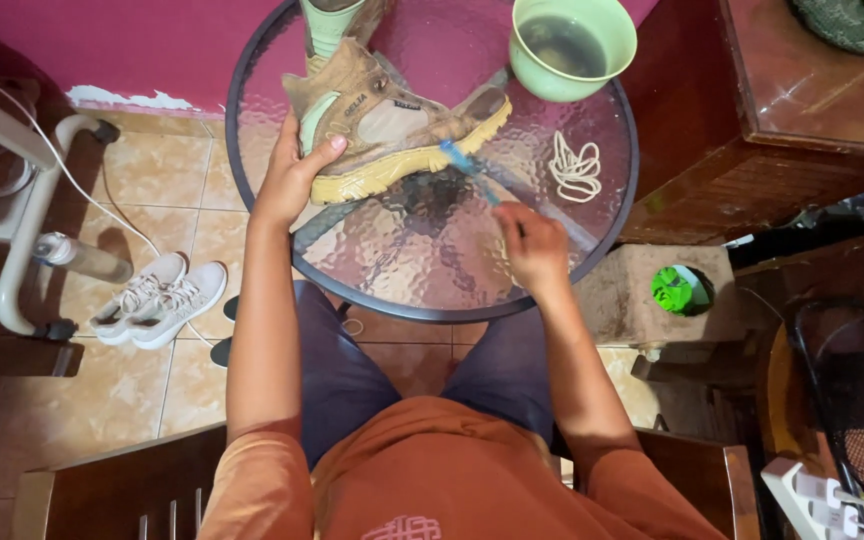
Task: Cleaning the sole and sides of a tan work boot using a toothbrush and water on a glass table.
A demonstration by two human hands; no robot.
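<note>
The left hand (290, 178) clasps the heel of a tan suede boot (392, 125) with a ridged yellow sole, lying on dimpled round glass table (422, 260). The right hand (535, 248) pinches a blue toothbrush (470, 170) — bristles at the sole. Beyond the brush, coiled laces (575, 168) and a green bowl (572, 45).

Orange short-sleeved shirt with a pale chest emblem, apparently dark blue shorts, bare forearms.
</note>
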